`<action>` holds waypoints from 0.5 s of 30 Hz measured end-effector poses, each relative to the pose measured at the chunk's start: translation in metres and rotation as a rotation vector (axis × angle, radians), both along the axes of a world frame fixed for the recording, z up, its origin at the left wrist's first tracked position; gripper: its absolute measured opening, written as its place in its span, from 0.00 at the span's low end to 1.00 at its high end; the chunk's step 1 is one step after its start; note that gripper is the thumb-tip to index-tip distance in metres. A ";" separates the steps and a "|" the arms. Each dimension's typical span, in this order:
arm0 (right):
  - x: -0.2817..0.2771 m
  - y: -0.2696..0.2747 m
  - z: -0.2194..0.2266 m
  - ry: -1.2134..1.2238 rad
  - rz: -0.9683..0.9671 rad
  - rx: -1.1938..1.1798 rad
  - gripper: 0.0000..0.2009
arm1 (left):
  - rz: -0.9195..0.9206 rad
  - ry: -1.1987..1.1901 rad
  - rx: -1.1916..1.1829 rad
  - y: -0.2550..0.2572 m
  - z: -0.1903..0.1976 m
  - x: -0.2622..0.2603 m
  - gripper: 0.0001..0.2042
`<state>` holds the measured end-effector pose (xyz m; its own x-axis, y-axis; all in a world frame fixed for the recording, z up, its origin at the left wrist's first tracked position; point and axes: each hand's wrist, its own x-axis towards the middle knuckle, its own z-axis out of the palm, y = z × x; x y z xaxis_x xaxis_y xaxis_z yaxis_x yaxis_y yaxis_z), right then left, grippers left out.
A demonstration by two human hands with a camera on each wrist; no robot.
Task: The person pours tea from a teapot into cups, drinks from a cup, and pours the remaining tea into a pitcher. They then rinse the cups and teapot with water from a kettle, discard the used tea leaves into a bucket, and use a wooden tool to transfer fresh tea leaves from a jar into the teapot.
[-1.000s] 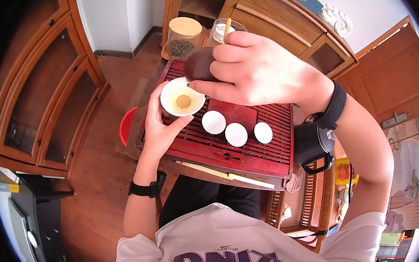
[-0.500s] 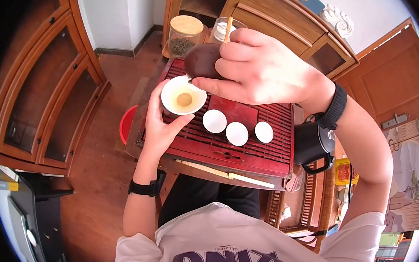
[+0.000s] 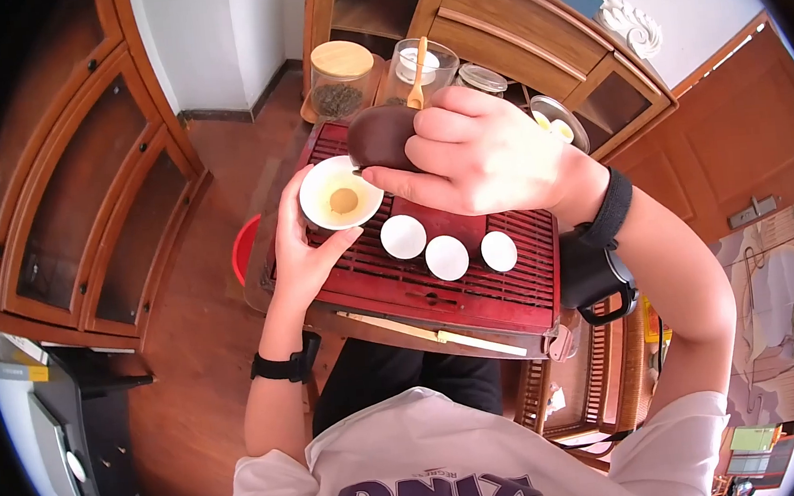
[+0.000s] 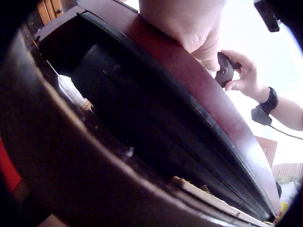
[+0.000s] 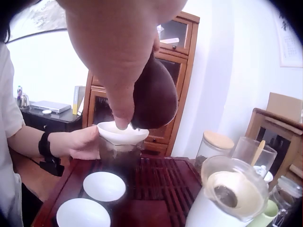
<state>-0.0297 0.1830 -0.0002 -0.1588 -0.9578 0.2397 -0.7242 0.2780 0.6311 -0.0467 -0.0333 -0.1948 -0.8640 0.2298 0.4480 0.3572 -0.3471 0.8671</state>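
My right hand (image 3: 501,151) grips a dark brown teapot (image 3: 377,142) and holds it tilted, its spout right at the rim of a white tea strainer (image 3: 317,198). A round tan patch shows at the strainer's middle. In the right wrist view the strainer sits atop a see-through, dark-looking vessel (image 5: 120,158). My left hand (image 3: 308,264) holds this vessel from the side, thumb in front. Three white cups, a left one (image 3: 404,237), a middle one (image 3: 447,258) and a right one (image 3: 499,251), stand on the dark red slatted tea tray (image 3: 377,287) beside it.
Behind the tray stand a tea jar with a wooden lid (image 3: 342,61) and a glass container with a wooden spoon (image 3: 416,90). A black kettle (image 3: 594,281) is at the right. A pale wooden strip (image 3: 389,326) lies along the front edge; a red basin (image 3: 245,249) is at the left.
The head view has shifted, and more glass jars show behind the right hand. Both hands keep nearly the same pose, the teapot still tilted at the strainer.
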 end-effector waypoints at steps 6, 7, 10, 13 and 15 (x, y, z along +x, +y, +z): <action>0.010 0.006 -0.007 -0.203 -0.206 -0.239 0.21 | -0.004 -0.010 -0.004 0.001 -0.001 0.000 0.42; 0.013 0.007 -0.007 -0.301 -0.250 -0.303 0.26 | 0.001 -0.020 0.000 0.000 -0.003 0.000 0.42; 0.021 0.011 -0.016 -0.450 -0.321 -0.565 0.31 | -0.009 -0.032 0.001 -0.001 -0.002 0.000 0.42; 0.042 0.015 -0.022 -0.615 -0.469 -0.869 0.32 | 0.002 -0.027 -0.018 -0.002 -0.004 -0.001 0.42; 0.060 0.022 -0.027 -0.878 -0.599 -1.234 0.32 | 0.011 -0.022 -0.036 -0.002 -0.005 -0.002 0.43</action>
